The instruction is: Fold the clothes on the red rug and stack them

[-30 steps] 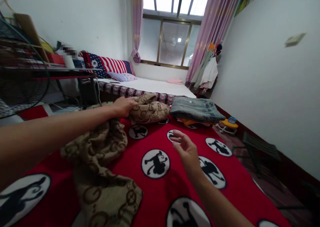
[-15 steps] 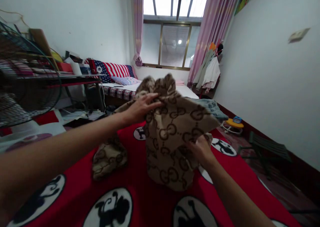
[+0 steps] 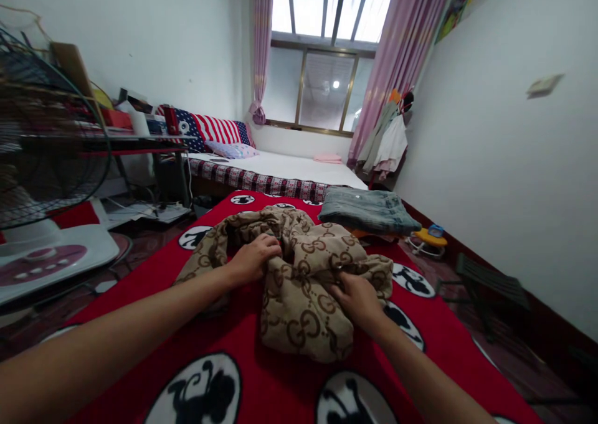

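Left hand (image 3: 256, 257) and right hand (image 3: 359, 299) pinch folds of the patterned tan cloth (image 3: 306, 318), bunched on the red cover (image 3: 275, 383), nearer than the folded jeans (image 3: 369, 211). Sorting out its tangle seems the step in hand; the next move likely calls for drawing the folds flat.

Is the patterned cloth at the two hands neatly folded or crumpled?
Crumpled: the patterned cloth lies bunched, with uneven creases, on the red blanket.

FAR: bed (image 3: 289, 165) w/ striped cushion (image 3: 217, 128), window (image 3: 324, 88) abv | FAR R: hung clothes (image 3: 391, 141), purple curtain (image 3: 387, 56) | R: yellow stool (image 3: 426, 239), dk stool (image 3: 490, 282) | L: fan (image 3: 47, 144)
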`<state>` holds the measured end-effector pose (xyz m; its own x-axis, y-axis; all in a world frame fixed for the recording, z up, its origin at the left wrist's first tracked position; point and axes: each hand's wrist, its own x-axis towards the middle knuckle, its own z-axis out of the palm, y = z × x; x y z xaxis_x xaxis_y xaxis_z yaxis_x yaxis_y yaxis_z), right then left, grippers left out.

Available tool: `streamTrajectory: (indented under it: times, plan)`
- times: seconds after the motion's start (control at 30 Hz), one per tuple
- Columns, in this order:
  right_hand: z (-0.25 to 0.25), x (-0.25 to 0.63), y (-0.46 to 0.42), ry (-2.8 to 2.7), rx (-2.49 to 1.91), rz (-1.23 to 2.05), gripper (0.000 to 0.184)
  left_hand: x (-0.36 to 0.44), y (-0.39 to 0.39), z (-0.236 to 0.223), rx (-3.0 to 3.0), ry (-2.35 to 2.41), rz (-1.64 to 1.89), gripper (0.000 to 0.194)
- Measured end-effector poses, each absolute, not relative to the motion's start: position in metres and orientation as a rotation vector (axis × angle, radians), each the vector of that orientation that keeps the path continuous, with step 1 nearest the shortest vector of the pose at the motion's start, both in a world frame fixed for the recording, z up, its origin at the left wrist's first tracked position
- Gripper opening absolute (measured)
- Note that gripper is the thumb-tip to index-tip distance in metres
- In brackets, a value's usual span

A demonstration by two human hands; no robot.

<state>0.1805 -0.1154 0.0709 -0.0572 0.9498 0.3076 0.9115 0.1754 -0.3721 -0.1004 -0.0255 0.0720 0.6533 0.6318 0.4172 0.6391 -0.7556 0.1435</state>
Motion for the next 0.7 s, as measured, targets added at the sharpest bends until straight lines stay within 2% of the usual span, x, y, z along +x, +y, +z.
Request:
streamTrajectory:
  times: [0.1,0.23,0.33,0.4,0.47,0.53,0.6,0.63,0.7]
  plan:
    - [0.094,0.189,-0.122,-1.720,-1.523,0.305,0.041,-0.112,-0.030,0.101,-2.874,-1.041,-0.770,0.030]
    - [0.111,0.208,-0.151,-1.483,-1.441,0.674,0.045,-0.129,-0.056,0.137,-3.112,-0.947,-0.844,0.028]
    - [0.110,0.222,-0.176,-1.641,-1.570,1.045,0.044,-0.141,-0.080,0.149,-3.587,-0.910,-0.376,0.024]
    - [0.116,0.226,-0.188,-1.793,-1.622,1.123,0.040,-0.146,-0.086,0.152,-3.818,-0.946,0.011,0.017]
    - [0.132,0.222,-0.191,-1.809,-1.589,0.974,0.034,-0.146,-0.082,0.151,-3.820,-1.164,-0.007,0.019]
    - [0.154,0.212,-0.186,-1.690,-1.478,0.673,0.029,-0.140,-0.071,0.150,-3.558,-1.450,-0.431,0.032]
    - [0.169,0.197,-0.174,-1.598,-1.336,0.407,0.028,-0.132,-0.055,0.146,-3.185,-1.529,-0.728,0.042]
    - [0.170,0.190,-0.165,-1.621,-1.291,0.339,0.034,-0.129,-0.048,0.143,-3.016,-1.523,-0.735,0.046]
    - [0.160,0.177,-0.145,-1.798,-1.297,0.316,0.059,-0.129,-0.036,0.133,-2.760,-1.555,-0.530,0.062]
